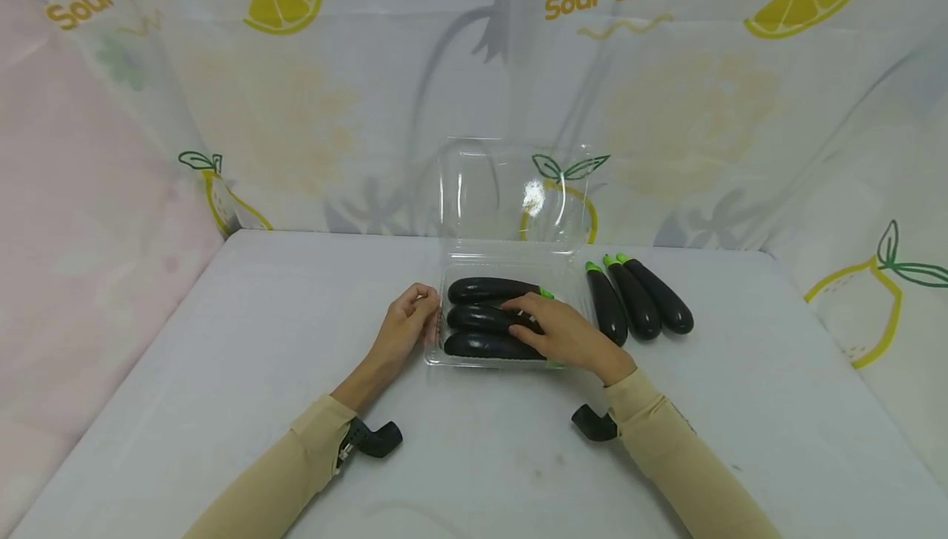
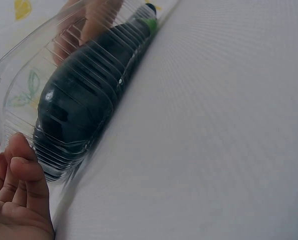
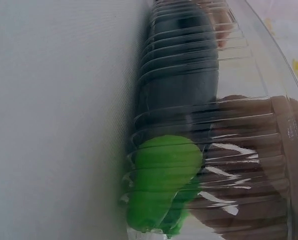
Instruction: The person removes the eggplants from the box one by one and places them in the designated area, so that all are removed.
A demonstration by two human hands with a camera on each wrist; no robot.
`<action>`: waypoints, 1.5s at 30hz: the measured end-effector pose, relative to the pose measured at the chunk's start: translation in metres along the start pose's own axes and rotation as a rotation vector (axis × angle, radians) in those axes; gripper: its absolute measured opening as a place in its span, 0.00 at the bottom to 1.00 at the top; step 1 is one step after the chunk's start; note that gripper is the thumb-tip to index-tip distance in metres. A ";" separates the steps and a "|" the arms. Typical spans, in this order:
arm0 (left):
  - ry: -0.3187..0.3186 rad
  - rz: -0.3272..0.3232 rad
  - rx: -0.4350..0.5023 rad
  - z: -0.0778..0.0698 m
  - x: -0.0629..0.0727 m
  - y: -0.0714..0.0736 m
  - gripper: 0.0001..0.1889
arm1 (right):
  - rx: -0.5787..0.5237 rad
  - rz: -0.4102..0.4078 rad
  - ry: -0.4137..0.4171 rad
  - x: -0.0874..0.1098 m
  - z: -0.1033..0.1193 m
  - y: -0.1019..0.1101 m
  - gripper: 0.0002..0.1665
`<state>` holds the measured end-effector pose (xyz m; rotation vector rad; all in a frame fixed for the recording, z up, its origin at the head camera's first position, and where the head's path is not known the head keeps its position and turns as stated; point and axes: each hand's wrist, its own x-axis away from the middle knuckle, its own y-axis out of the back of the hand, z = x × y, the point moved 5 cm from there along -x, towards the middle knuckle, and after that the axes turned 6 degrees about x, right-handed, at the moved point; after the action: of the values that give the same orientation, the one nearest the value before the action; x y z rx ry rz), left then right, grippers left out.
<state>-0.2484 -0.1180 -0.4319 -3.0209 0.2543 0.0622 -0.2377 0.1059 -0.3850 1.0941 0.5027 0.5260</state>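
Observation:
A clear plastic clamshell box [image 1: 518,259] stands on the table with its lid raised. Inside lie three dark eggplants with green stem ends: the back eggplant [image 1: 492,289], the middle eggplant [image 1: 474,318] and the front eggplant [image 1: 489,346]. At the box's left side, my left hand [image 1: 407,317] holds the rim with bent fingers; the left wrist view has those fingers [image 2: 26,170] against the ribbed wall. My right hand [image 1: 559,333] reaches into the box and grips the middle eggplant, thumb and forefinger on either side. That eggplant's stem end is hidden under the hand.
Just right of the box lie three more eggplants [image 1: 640,296] side by side, stems toward the back. Behind the white table [image 1: 296,300] hangs a lemon-print cloth [image 1: 370,95]. The raised transparent lid [image 1: 511,193] stands upright at the box's back edge.

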 end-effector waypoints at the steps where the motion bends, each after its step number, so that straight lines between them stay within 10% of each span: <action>1: 0.000 0.001 0.001 0.000 0.000 0.000 0.13 | 0.004 -0.008 0.003 0.000 0.000 0.001 0.20; 24: 0.004 0.003 0.034 -0.001 0.000 -0.001 0.13 | 0.035 -0.266 0.051 0.009 0.003 0.028 0.20; 45: -0.016 0.001 0.040 -0.001 0.002 -0.001 0.14 | -0.020 -0.356 -0.074 0.030 -0.027 0.078 0.21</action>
<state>-0.2464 -0.1178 -0.4310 -2.9794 0.2522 0.0806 -0.2425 0.1715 -0.3268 0.9734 0.6101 0.1777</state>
